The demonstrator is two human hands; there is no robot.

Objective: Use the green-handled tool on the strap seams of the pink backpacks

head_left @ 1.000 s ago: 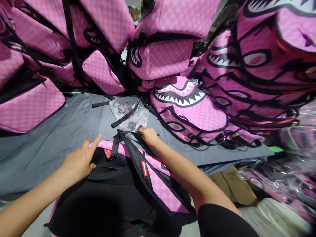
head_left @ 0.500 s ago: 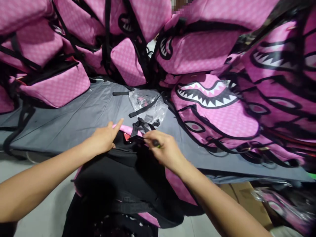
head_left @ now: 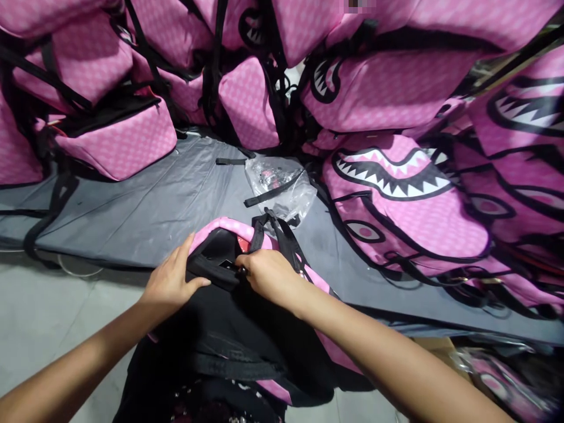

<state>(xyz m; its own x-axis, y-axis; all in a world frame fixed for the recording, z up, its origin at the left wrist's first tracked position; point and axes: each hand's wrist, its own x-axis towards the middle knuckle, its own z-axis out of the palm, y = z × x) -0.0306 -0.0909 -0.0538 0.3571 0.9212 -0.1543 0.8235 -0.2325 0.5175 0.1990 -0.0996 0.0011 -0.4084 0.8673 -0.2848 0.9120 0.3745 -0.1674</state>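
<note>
A pink-and-black backpack [head_left: 247, 317] lies against my body at the table's front edge, its black back panel toward me. The top mouth gapes, showing a black lining and a bit of red inside. At the left of this mouth, my left hand [head_left: 171, 282] grips the rim, thumb on the black edge and fingers along the pink side. My right hand [head_left: 271, 276] is closed at the right of the mouth, its fingertips at the inner edge beside a small dark label [head_left: 228, 265]. What it pinches is mostly hidden. Black straps [head_left: 279, 226] rise behind the right hand.
A clear plastic bag [head_left: 282, 188] lies on the grey-covered table [head_left: 145, 205] beyond the backpack. Pink bags [head_left: 118, 141] are piled along the back. A shark-mouth backpack [head_left: 409, 205] lies to the right. Below the table's right end is a plastic-wrapped pink item [head_left: 497, 382].
The backpack's mouth has opened wider. My left hand has gone from a pointing finger to gripping the rim, and my right hand has moved down and left to the inner edge. The view has shifted slightly.
</note>
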